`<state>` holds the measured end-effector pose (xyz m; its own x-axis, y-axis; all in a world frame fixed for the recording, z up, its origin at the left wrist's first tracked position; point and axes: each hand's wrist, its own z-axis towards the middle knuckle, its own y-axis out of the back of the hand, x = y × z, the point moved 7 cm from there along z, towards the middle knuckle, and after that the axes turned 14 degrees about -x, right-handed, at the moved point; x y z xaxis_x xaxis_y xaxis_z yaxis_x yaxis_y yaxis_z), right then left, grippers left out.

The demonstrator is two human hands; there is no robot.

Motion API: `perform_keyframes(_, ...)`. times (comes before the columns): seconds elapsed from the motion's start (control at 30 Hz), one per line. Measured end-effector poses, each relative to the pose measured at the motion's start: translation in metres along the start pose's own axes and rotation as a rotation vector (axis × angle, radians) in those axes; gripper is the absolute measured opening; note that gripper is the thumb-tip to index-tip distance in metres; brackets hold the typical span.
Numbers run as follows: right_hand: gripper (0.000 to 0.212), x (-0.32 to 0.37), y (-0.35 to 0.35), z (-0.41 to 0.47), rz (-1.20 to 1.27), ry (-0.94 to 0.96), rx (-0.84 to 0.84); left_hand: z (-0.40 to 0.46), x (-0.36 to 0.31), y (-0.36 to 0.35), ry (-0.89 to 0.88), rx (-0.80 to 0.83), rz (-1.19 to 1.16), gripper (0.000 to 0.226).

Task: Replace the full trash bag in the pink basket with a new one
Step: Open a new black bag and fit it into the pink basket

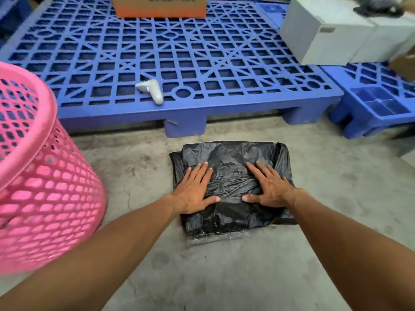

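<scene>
Beyond the fingertips lies a blue plastic pallet (170, 52); the pink basket (40, 167) stands left of them. The folded black trash bag (229, 171) (on concrete floor) lies under the left hand (194, 191) and right hand (270, 187), fingers spread flat, gripping nothing.

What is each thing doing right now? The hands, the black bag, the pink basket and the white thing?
left hand: flat, open, pressing the bag.
right hand: flat, open, pressing the bag.
black trash bag: folded, lying on the concrete floor.
pink basket: tilted, no bag visible inside.
white controller: lying on the blue pallet.
</scene>
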<state>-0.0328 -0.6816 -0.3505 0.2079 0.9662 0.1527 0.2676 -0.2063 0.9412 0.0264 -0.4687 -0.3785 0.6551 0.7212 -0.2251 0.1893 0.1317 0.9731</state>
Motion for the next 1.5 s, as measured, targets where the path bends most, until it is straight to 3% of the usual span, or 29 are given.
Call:
perform_keyframes(0.17, 0.102, 0.007, -0.010, 0.006, 0.143, 0.016, -0.088, 0.003, 0.003, 0.010, 0.007, -0.117, -0.131, 0.081)
perform_keyframes(0.3, 0.069, 0.007, 0.002, 0.006, 0.159, -0.060, -0.276, 0.005, 0.004, 0.024, 0.059, -0.243, -0.273, 0.038)
perform_keyframes(0.4, 0.051, 0.015, 0.013, 0.005, 0.085, -0.039, -0.310, 0.006, 0.006, 0.039, 0.195, -0.282, -0.315, 0.025)
perform_keyframes(0.73, 0.038, 0.059, 0.094, -0.014, 0.034, 0.035, -0.440, -0.004, 0.015, 0.128, 0.217, -0.397, -0.329, 0.021)
perform_keyframes(0.9, 0.036, 0.091, 0.154, -0.023, 0.047, 0.054, -0.546, -0.012, 0.029, 0.197, 0.214, -0.546, -0.334, 0.019)
perform_keyframes(1.23, 0.031, 0.180, 0.291, -0.045, 0.067, 0.269, -0.832, -0.052, 0.063, 0.353, 0.192, -0.845, -0.301, 0.016)
perform_keyframes(1.5, 0.025, 0.289, 0.341, -0.052, 0.111, 0.510, -0.843, -0.136, 0.120, 0.428, 0.293, -1.010, -0.250, 0.013)
